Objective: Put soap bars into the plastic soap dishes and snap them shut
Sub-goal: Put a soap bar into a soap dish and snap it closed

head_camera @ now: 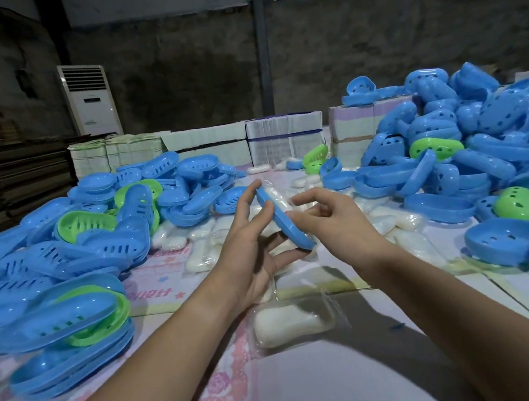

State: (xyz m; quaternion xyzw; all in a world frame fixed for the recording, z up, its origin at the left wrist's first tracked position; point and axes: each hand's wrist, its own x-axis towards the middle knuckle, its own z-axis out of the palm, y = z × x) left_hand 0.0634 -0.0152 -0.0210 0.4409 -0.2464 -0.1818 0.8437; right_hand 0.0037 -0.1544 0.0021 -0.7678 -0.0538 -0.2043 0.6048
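While left hand (251, 254) pinches blue dish (285, 219) edge-up, soap (278, 198) inside, right hand (335, 220) fingers loosely spread beside it; lid unsnapped, I judge; heaps remain.

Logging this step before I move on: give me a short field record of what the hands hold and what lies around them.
held item: blue soap dish half, tilted on edge, a wrapped white bar showing in it
left hand: fingers hold the dish at its top end and underside
right hand: fingertips touch the dish's right side
lid: none on the held dish
nearest soap: wrapped soap bar on the table, below the hands
left pile: slotted blue and green dish parts
right pile: holed blue and green dish parts
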